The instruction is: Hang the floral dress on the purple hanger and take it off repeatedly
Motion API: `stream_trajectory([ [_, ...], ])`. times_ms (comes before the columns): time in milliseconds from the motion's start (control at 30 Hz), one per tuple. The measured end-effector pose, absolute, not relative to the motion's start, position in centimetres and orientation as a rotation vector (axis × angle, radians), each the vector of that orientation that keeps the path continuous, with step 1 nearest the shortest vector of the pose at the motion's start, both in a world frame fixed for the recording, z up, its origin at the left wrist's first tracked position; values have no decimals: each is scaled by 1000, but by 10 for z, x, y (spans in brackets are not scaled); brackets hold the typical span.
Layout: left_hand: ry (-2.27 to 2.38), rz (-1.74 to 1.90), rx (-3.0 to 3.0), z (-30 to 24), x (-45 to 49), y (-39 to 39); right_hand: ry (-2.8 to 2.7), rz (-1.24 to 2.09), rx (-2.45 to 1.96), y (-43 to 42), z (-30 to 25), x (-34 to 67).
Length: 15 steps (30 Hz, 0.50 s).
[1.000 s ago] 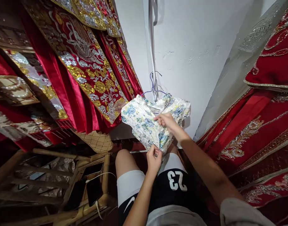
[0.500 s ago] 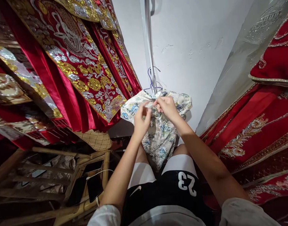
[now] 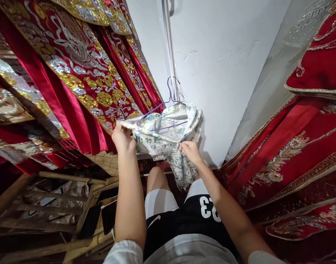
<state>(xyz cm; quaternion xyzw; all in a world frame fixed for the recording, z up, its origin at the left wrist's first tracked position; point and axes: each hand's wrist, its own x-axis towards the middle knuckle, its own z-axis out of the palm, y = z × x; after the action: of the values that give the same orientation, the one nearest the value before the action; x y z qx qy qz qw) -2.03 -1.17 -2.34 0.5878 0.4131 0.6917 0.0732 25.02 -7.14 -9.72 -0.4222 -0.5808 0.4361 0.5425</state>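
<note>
Floral garment (image 3: 181, 165): long axis near vertical, hem down; left hand (image 3: 124, 141) pinches shoulder (image 3: 130, 124), right hand (image 3: 191, 152) apparently neckline (image 3: 190, 126).

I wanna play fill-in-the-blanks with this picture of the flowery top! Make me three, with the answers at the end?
1. The floral top is on a thin ____ with a hook.
2. The hand nearest the gold embroidered flowers is the person's ____ one.
3. The wall behind the top is ____.

Missing words: hanger; left; white.
</note>
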Motion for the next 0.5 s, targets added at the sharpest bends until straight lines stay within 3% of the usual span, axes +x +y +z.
stream_trajectory([
  [133,1184,1985,1277,-98,-16,-47,-1211,1102,-977,-113,-131,239],
  [200,1034,1915,542,-134,7,-69,-1116,1130,-1019,-126,-145,239],
  [267,955,1849,266,-160,29,-84,-1129,1174,-1084,-133,-156,246],
  [367,873,1842,245,-170,54,-94,-1255,1258,-1168,-134,-162,265],
  [500,768,1869,575,-145,86,-106,-1310,1200,-1255,-130,-157,278],
])
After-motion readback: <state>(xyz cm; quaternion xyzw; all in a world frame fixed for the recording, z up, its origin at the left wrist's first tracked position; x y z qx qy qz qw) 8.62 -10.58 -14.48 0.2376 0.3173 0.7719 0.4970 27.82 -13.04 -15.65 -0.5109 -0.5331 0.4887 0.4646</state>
